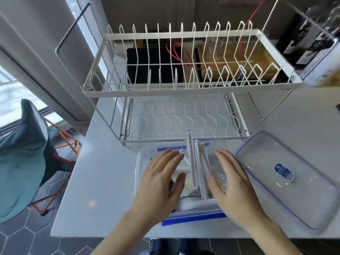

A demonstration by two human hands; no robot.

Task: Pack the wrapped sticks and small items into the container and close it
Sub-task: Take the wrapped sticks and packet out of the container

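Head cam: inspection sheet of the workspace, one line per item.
Surface: pale counter, bare at left.
Job's things: clear container open, wrapped sticks inside, some poking above the rim; lid off, lying to its right.
Clutter: white dish rack behind, no dishes in it.
Hands: left hand and right hand open, flat over the contents; no grip on anything.
Cables: red wires behind the rack.
Surroundings: teal folding chair at left, hexagon-tiled floor.

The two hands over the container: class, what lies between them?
In the head view, a bundle of white wrapped sticks lies between the left hand and the right hand, inside the clear container, their far ends poking past its rim.
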